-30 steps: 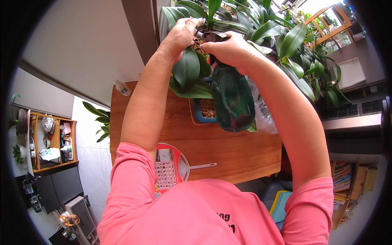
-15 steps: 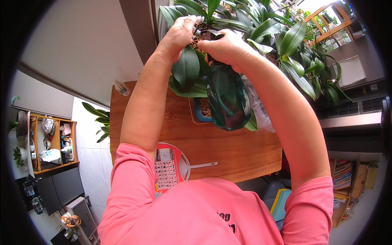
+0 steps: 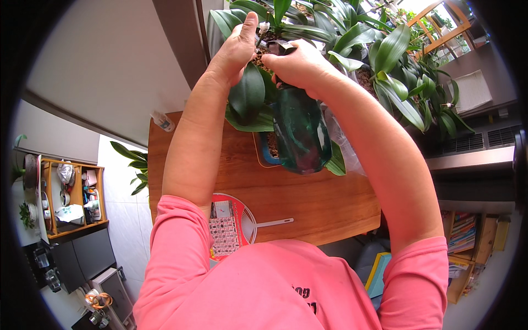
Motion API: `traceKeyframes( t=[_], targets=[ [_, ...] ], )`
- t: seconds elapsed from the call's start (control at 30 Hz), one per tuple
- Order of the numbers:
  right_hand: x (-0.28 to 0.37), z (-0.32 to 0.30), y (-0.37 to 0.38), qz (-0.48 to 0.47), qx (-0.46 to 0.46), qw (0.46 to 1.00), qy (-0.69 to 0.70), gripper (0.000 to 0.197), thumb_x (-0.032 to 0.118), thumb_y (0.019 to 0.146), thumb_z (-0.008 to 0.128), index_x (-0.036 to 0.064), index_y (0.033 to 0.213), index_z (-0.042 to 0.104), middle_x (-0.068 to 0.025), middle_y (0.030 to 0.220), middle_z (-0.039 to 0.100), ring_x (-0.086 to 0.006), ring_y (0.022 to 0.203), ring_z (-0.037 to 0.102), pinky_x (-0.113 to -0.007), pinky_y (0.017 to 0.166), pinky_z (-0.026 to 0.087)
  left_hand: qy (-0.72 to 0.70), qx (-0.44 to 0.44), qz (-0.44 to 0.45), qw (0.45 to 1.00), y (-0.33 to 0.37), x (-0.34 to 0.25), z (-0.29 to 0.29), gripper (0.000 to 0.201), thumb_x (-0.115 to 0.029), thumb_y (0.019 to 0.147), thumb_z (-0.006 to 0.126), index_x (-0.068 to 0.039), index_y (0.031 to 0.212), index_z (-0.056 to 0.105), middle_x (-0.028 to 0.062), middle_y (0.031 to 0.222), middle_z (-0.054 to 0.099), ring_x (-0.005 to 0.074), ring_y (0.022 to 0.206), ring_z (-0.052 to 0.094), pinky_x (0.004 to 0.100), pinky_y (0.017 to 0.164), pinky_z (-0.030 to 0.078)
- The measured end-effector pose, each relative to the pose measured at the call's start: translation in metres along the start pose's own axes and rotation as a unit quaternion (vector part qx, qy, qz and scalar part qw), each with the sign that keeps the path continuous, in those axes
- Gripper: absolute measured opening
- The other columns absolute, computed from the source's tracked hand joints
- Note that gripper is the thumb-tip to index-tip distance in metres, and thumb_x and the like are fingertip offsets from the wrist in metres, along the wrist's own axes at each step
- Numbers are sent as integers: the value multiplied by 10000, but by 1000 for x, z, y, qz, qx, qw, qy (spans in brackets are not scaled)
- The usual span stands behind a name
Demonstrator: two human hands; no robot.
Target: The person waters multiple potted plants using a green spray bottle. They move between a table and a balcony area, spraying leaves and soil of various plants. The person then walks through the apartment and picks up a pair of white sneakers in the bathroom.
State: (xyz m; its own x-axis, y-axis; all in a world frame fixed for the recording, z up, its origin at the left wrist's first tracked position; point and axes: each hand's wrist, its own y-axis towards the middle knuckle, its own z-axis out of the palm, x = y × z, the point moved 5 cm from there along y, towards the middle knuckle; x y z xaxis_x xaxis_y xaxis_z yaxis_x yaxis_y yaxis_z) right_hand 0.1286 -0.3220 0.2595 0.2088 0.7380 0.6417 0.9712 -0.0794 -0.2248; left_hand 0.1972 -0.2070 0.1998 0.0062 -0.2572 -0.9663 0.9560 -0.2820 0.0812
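My right hand (image 3: 297, 66) is closed around the dark neck of a translucent green spray bottle (image 3: 301, 132), which is tilted with its base toward me. The bottle's head points away, among the orchid plants. My left hand (image 3: 236, 52) is just left of it, its thumb raised and apart; the other fingers are partly hidden. Close to that thumb is a small white piece (image 3: 264, 26) on a thin stem. Under the left hand hang broad green leaves (image 3: 246, 96) of an orchid standing in a blue pot (image 3: 268, 149) with brown bark.
Several more orchids (image 3: 393, 49) crowd the far side and right. On the wooden table (image 3: 308, 206) lie a red and white hand fan (image 3: 234, 225), a small clear bottle (image 3: 163, 121) at the left edge and clear plastic (image 3: 344, 137) beside the spray bottle. A wall (image 3: 110, 60) stands left.
My left thumb has lifted from the small white piece, which it was pressing against before. The spray bottle has shifted slightly left with my right hand.
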Motion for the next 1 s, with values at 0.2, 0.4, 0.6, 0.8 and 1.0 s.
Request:
traceKeyframes(
  t=[0.2,0.4,0.6,0.8,1.0],
  targets=[
    [-4,1,2,-44,-38,998,-19,311,332,796,659,26,844,634,-53,686,626,-130,588,587,-295,554,476,-3,-13,-26,1000,-14,-9,7,890,-699,857,431,13,1374,296,202,1284,414,275,1187,400,392,1009,334],
    [6,-5,-32,-106,-90,989,40,349,361,789,646,20,863,661,-147,806,646,-254,745,616,-355,686,499,-58,-23,-32,998,0,6,-6,893,-632,883,465,55,1403,234,250,1273,415,311,1230,428,377,1054,353],
    [4,-20,-98,-225,-99,964,99,289,305,796,636,19,775,603,-209,760,631,-390,778,621,-438,710,498,-109,-61,-3,992,-22,-21,-4,750,-574,940,398,66,1324,321,234,1260,471,291,1201,467,380,1035,372],
    [-30,-38,-172,-280,-48,935,215,147,132,828,656,27,841,554,-131,674,579,-274,581,569,-340,560,457,-249,-29,2,968,-83,-37,9,559,-462,980,368,50,1176,479,238,1185,559,326,1167,521,397,1043,378],
    [-99,-68,-239,-232,-75,936,252,168,45,859,629,4,1018,592,-41,760,587,-76,639,505,-245,589,437,-289,35,-82,953,-205,0,16,333,-372,975,412,-89,842,526,24,694,471,144,647,435,277,598,356]
  ],
)
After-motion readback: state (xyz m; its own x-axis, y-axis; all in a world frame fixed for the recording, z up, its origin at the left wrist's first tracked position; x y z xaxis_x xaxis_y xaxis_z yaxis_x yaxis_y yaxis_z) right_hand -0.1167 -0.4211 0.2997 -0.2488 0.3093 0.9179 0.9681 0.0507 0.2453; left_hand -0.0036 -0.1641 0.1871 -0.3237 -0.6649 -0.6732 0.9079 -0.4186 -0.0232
